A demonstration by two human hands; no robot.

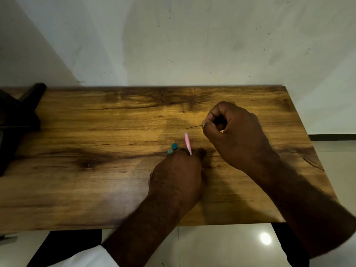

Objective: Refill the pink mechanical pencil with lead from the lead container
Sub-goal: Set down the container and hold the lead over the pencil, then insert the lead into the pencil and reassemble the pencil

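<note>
Left hand (179, 170) fingers clamped on upright pink pencil (187, 142) at tabletop (96, 180) centre, teal lead container (172, 148) just beside at nine o'clock, right hand (235, 135) fingers pinching thin lead (193, 127) at one o'clock

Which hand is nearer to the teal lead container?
Left. The left hand touches the lead container while holding the pink pencil; the right hand is off to its right, pinching a lead.

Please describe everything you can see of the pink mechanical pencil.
The pink mechanical pencil is a slim, pale pink barrel, plastic by its look. Only its upper part shows; the rest is hidden inside the left hand, whose fingers grip it. It stands nearly upright above the wooden table, its free end pointing toward the thin lead pinched by the right hand.
</note>
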